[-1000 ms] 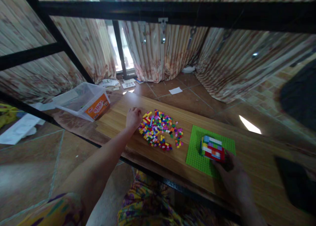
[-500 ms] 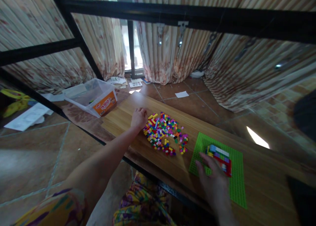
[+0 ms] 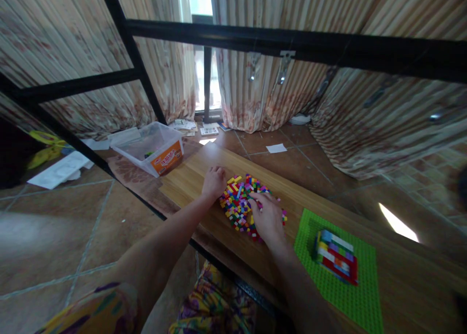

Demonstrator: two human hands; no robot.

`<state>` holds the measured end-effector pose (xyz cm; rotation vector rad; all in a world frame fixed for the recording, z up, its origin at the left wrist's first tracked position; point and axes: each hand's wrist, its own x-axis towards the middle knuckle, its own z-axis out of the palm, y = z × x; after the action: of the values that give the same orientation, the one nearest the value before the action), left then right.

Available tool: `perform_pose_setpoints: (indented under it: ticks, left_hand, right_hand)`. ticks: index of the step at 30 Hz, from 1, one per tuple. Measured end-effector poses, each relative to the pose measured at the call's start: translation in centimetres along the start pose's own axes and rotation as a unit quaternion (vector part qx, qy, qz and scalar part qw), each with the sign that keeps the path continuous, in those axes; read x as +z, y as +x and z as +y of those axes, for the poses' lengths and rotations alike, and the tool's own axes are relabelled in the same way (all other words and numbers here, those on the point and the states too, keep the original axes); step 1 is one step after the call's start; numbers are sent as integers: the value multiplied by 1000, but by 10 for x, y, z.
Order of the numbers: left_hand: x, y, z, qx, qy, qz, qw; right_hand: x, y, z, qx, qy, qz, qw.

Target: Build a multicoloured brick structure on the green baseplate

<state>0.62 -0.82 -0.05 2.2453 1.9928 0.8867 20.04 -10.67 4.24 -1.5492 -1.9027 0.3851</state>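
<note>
A pile of small coloured toy bricks (image 3: 237, 210) is spread over the wooden table. My left hand (image 3: 214, 181) rests at the pile's far left edge, its fingers curled closed; whatever they may hold is hidden. Over the right part of the pile is my right hand (image 3: 268, 217), thumb and forefinger apart, fingertips down near the bricks. To the right lies a green studded baseplate (image 3: 343, 295). A low block of built-up bricks (image 3: 337, 257) in red, white, blue, yellow and purple sits on it, apart from both hands.
A clear plastic bin (image 3: 146, 149) with an orange label stands at the table's (image 3: 209, 154) far left end. Black metal bars (image 3: 226, 35) cross in front of the curtains (image 3: 248, 96). Papers and white sheets (image 3: 60, 170) lie on the tiled floor.
My right hand has moved left from beside the brick build on the baseplate to the loose brick pile. My left hand stays by the pile. The camera view has shifted slightly.
</note>
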Motion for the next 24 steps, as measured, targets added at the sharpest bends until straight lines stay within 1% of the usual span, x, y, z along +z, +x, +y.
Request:
perform_pose_setpoints:
  ticks: [3, 6, 9, 12, 15, 19, 24]
  left_hand:
    - [0, 0, 0, 4, 3, -5, 1000]
    - [0, 0, -1, 6, 5, -9, 1000]
    - [1, 0, -2, 5, 7, -10, 1000]
    - [1, 0, -2, 5, 6, -9, 1000]
    - [1, -1, -2, 4, 3, -5, 1000]
    - [1, -2, -2, 3, -2, -3, 1000]
    - [0, -1, -1, 0, -4, -7, 1000]
  right_hand:
    - [19, 26, -13, -22, -36, -48, 998]
    - [31, 47, -21, -56, -88, -106, 989]
    - [37, 63, -23, -82, -140, -171, 972]
    - [37, 73, -22, -93, -164, -209, 960]
    - [33, 74, -17, -104, -162, -216, 957]
    - [25, 67, -5, -118, -130, -208, 962]
    - [13, 62, 8, -113, -110, -205, 966]
